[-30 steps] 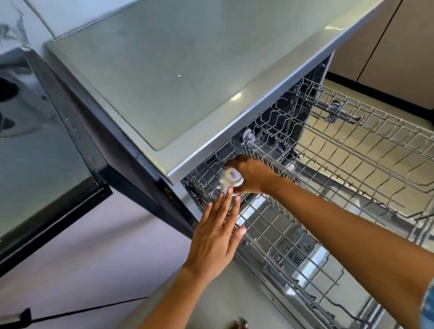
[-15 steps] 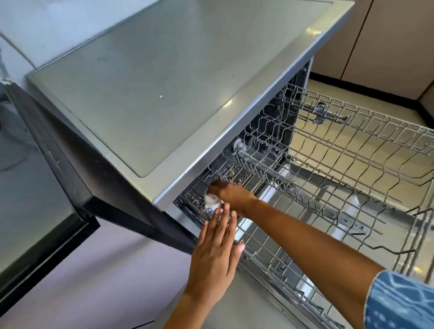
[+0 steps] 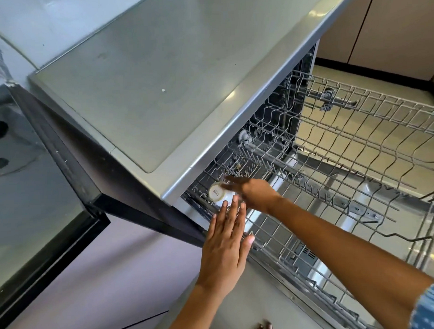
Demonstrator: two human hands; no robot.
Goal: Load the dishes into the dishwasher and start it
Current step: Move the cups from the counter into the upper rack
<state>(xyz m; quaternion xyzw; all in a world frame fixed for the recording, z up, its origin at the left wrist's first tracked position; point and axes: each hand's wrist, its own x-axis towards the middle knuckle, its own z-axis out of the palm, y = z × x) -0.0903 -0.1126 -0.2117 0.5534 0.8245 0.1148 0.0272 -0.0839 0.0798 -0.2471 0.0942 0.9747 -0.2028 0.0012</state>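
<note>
Cup (image 3: pixel 219 194) upside down in the lower rack (image 3: pixel 299 237), far left corner, under the dishwasher (image 3: pixel 183 74) top's edge, printed base up. Right hand (image 3: pixel 251 192) just beside it, fingers loosely extended against its side, gripping nothing. Left hand (image 3: pixel 226 247) flat, fingers straight and together, tips near the cup. Upper rack (image 3: pixel 372 129) pulled out

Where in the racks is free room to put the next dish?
The upper rack looks bare across its pulled-out width. The lower rack is bare right of the right hand. Its near-left corner is crowded: the white cup and both hands, left hand beside it.
</note>
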